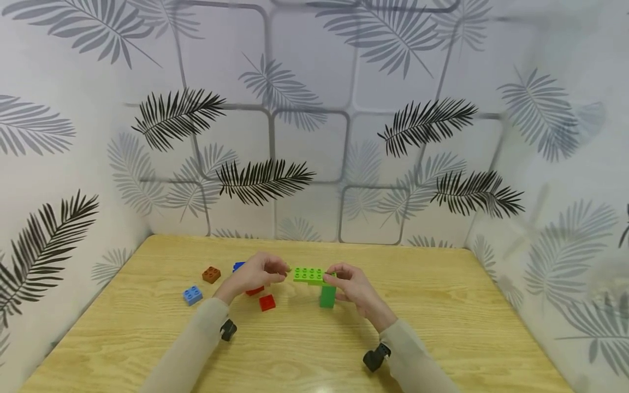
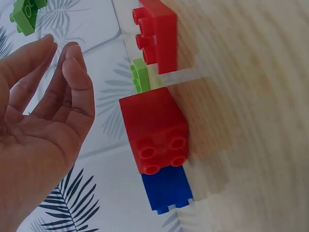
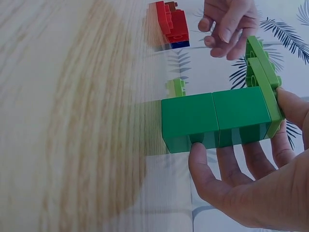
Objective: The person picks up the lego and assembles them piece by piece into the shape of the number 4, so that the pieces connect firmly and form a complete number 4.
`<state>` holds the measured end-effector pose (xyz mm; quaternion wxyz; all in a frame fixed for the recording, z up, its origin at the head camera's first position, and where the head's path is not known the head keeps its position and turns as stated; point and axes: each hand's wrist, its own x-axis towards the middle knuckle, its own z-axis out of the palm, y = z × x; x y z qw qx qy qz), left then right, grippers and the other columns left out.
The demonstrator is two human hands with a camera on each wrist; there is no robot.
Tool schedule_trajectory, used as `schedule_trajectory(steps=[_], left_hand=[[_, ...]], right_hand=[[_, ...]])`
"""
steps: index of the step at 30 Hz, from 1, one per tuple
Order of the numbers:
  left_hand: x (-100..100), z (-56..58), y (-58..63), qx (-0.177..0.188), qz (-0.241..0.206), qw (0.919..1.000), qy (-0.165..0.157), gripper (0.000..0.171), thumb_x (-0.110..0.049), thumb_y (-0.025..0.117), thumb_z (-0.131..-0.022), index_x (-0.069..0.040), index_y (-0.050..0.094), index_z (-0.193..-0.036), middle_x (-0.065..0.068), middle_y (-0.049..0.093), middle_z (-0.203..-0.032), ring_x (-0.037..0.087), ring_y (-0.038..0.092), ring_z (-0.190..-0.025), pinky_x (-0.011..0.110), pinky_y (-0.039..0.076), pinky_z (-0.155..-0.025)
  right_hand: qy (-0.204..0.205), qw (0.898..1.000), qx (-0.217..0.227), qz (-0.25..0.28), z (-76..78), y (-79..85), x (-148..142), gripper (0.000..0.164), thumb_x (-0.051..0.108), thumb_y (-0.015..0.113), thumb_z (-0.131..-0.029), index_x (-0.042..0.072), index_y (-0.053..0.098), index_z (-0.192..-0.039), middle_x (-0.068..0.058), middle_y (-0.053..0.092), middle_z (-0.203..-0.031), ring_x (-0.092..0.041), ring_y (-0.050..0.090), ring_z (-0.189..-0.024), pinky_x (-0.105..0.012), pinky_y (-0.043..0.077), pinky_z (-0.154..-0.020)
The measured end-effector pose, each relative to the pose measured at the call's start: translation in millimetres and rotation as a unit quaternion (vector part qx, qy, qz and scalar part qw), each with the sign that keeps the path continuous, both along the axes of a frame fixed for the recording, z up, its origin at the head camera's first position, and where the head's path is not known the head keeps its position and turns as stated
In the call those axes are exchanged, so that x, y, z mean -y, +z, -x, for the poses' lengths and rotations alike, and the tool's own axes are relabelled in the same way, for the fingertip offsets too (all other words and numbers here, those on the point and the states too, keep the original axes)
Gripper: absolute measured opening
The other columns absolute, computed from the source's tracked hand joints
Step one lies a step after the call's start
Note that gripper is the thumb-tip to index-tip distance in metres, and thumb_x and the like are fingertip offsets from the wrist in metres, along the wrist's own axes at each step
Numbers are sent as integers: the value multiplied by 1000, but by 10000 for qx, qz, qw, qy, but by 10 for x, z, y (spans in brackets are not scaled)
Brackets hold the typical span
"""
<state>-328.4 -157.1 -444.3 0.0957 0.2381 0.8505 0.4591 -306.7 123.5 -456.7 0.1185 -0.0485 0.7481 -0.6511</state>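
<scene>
My right hand (image 1: 356, 286) grips an upright stack of two dark green blocks (image 3: 217, 116) topped by light green studded bricks (image 1: 307, 274). Its thumb lies on the light green top and the other fingers touch the side of the stack. The light green top overhangs the stack to the left. My left hand (image 1: 257, 275) hovers near that overhanging end, fingers loosely bent, nothing between them. Below the left hand, a red block (image 2: 154, 128) and a blue block (image 2: 168, 189) sit together, and a flat red brick (image 1: 267, 302) lies nearby.
On the wooden table (image 1: 422, 316), a light blue brick (image 1: 193, 295) and a brown brick (image 1: 211, 274) lie to the left. A small light green brick (image 3: 178, 88) sits beyond the dark green stack. A leaf-patterned wall (image 1: 314, 213) stands behind the table.
</scene>
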Motion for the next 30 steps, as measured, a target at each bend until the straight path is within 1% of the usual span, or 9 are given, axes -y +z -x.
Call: schedule_trajectory(steps=[3, 6, 8, 11, 13, 16, 18, 25, 30], left_hand=[[5, -26, -31, 186, 40, 9998, -72, 26, -8, 65, -94, -1, 67, -118, 19, 67, -117, 30, 63, -87, 34, 53, -68], [9, -41, -77, 115, 294, 9994, -154, 25, -6, 65, -93, -1, 68, -118, 17, 68, -115, 30, 64, -88, 35, 54, -70], [22, -52, -110, -53, 493, 9985, -239, 24, -2, 64, -92, 0, 69, -115, 15, 70, -114, 27, 66, -99, 35, 56, -82], [62, -82, -146, -193, 722, 9968, -285, 23, 3, 64, -91, 0, 71, -112, 14, 71, -111, 29, 66, -105, 36, 56, -87], [91, -106, -155, -189, 741, 9966, -316, 23, 5, 63, -89, 1, 71, -111, 15, 71, -110, 31, 66, -104, 38, 57, -85], [128, -136, -155, -150, 784, 9962, -335, 25, 6, 63, -89, -1, 72, -111, 14, 72, -110, 30, 65, -105, 38, 56, -84], [146, -153, -153, -101, 771, 9961, -418, 27, 7, 63, -88, -1, 72, -112, 14, 72, -110, 30, 65, -106, 38, 56, -84], [195, -194, -177, -3, 730, 9951, -666, 30, 13, 60, -87, 0, 72, -111, 13, 73, -109, 31, 65, -107, 26, 57, -75], [220, -191, -190, 3, 745, 9951, -653, 31, 12, 62, -86, -1, 72, -112, 13, 72, -111, 29, 66, -104, 27, 57, -75]], right_hand=[[-25, 10000, -13, 22, 3, -6, -18, 21, 27, 71, -91, 12, 66, -105, 0, 62, -105, -13, 58, -96, -38, 55, -82], [-68, 10000, 39, 56, 4, -11, -37, 20, 26, 72, -90, 14, 66, -104, 1, 63, -104, -12, 57, -94, -39, 54, -81], [-75, 9999, 67, 54, 0, -13, -45, 20, 26, 73, -90, 14, 66, -104, 1, 63, -103, -12, 56, -92, -40, 53, -80], [-23, 10000, 88, 28, 0, -18, -51, 20, 27, 73, -90, 15, 67, -104, 2, 64, -104, -12, 55, -93, -39, 53, -80], [19, 10000, 54, 15, 7, -27, -49, 21, 28, 73, -89, 15, 67, -105, 1, 63, -105, -13, 55, -94, -39, 53, -81], [46, 10000, 2, 18, 15, -36, -42, 22, 29, 73, -89, 15, 67, -105, 1, 63, -105, -14, 55, -95, -40, 52, -82], [36, 10000, -16, 28, 19, -43, -38, 22, 29, 73, -89, 15, 66, -105, 1, 62, -103, -14, 55, -95, -41, 52, -83], [48, 10000, -12, 36, 8, -60, -27, 23, 29, 73, -89, 15, 66, -105, 1, 63, -104, -14, 55, -95, -43, 51, -84], [13, 10000, 9, 15, 21, -51, -7, 22, 29, 73, -90, 15, 66, -106, 1, 62, -105, -14, 55, -97, -41, 51, -85]])
